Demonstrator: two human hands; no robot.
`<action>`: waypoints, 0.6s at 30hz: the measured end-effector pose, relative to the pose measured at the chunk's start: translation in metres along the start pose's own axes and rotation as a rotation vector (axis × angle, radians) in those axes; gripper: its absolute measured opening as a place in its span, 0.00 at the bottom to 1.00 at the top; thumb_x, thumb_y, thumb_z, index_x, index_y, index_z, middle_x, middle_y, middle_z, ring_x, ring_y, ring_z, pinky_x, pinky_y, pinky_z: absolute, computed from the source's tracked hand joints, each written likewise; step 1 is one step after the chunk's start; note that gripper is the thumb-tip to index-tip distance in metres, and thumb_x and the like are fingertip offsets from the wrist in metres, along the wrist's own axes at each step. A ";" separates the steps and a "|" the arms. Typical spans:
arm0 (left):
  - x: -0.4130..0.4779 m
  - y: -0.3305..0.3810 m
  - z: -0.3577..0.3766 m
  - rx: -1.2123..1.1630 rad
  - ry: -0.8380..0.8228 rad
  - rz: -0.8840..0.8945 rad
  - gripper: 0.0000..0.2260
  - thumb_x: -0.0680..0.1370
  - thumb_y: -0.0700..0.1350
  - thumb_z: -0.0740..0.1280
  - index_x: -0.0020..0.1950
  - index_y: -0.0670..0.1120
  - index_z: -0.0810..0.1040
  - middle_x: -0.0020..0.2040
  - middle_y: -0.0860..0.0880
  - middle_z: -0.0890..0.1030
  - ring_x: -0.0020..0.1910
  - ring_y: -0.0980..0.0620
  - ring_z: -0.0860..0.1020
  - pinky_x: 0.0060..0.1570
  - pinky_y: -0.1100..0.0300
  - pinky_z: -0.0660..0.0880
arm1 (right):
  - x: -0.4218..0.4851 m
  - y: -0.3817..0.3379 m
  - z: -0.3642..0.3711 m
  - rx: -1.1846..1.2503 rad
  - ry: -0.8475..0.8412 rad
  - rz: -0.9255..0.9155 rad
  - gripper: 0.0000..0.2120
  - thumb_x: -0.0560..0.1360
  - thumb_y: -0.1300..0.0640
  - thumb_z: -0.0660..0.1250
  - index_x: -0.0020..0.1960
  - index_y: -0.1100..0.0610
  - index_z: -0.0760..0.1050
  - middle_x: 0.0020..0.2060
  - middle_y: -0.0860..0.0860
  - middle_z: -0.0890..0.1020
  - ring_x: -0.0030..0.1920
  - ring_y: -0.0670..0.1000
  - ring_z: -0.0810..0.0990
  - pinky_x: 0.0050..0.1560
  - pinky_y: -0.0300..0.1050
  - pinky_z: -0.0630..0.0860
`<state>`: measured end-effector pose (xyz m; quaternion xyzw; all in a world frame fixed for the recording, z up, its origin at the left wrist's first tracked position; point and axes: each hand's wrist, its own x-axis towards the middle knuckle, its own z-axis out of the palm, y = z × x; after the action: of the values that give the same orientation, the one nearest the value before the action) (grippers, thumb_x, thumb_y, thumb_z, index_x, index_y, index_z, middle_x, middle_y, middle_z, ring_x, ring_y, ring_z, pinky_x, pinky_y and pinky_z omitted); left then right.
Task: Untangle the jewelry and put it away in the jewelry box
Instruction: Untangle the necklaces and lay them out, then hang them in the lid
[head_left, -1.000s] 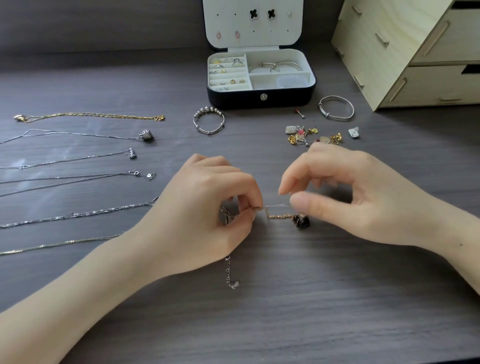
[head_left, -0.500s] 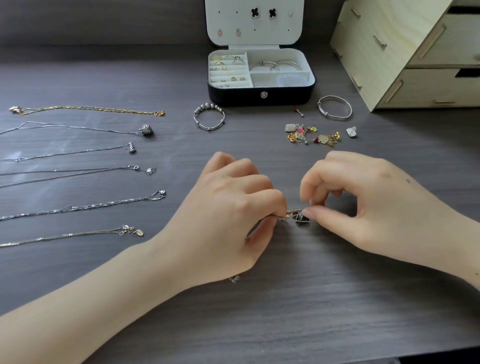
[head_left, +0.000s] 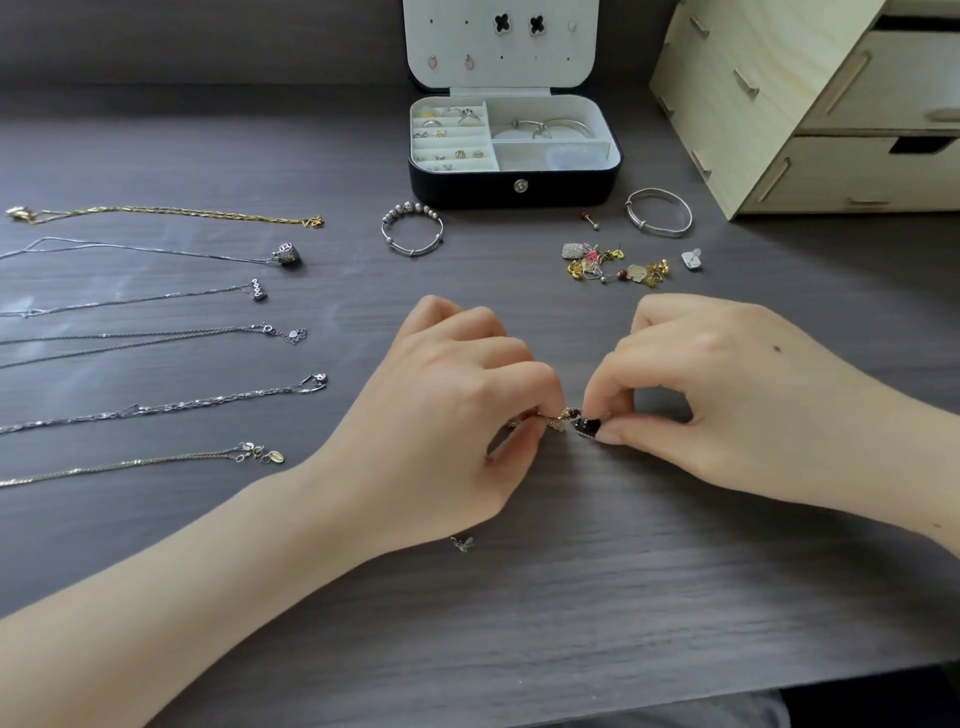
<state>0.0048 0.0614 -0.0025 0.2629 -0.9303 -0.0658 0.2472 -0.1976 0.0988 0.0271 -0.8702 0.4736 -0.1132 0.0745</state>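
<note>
Both hands meet over the middle of the dark table. My left hand (head_left: 457, 410) pinches a gold chain (head_left: 556, 415), most of it hidden under the fingers. My right hand (head_left: 717, 395) pinches the chain's dark pendant (head_left: 586, 426) between thumb and forefinger. A silver clasp end (head_left: 462, 543) pokes out below my left wrist. The black jewelry box (head_left: 514, 184) stands open at the back, with rings, earrings and bangles in its white compartments.
Several necklaces (head_left: 156, 405) lie stretched in rows at the left. A beaded bangle (head_left: 413, 228), a plain bangle (head_left: 658, 213) and a heap of small earrings (head_left: 613, 265) lie in front of the box. A wooden drawer unit (head_left: 810, 104) stands at the back right.
My hands have drawn together, so the stretch of gold chain between them has shortened to almost nothing. My left hand moved right and covers the silver chain below it.
</note>
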 end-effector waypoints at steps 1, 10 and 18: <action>0.000 0.000 0.000 0.000 0.000 -0.001 0.03 0.70 0.41 0.67 0.39 0.48 0.80 0.35 0.55 0.79 0.38 0.49 0.74 0.44 0.55 0.66 | 0.001 0.000 -0.001 -0.011 -0.014 0.005 0.04 0.66 0.50 0.67 0.40 0.47 0.79 0.30 0.38 0.78 0.36 0.45 0.68 0.31 0.45 0.72; -0.001 -0.002 0.000 0.005 0.000 0.002 0.03 0.71 0.43 0.66 0.39 0.48 0.79 0.34 0.56 0.78 0.38 0.50 0.73 0.44 0.55 0.66 | 0.010 0.003 -0.006 -0.047 -0.120 0.016 0.02 0.70 0.47 0.69 0.42 0.44 0.79 0.27 0.37 0.73 0.37 0.42 0.67 0.34 0.31 0.59; -0.001 -0.002 0.000 0.009 0.011 -0.004 0.02 0.70 0.42 0.67 0.38 0.49 0.79 0.34 0.56 0.78 0.38 0.50 0.74 0.44 0.56 0.65 | 0.010 0.003 -0.002 -0.090 -0.102 -0.028 0.08 0.72 0.47 0.62 0.41 0.50 0.77 0.30 0.38 0.71 0.37 0.41 0.63 0.37 0.39 0.58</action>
<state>0.0067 0.0597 -0.0034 0.2661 -0.9288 -0.0606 0.2508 -0.1951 0.0892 0.0296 -0.8840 0.4614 -0.0481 0.0578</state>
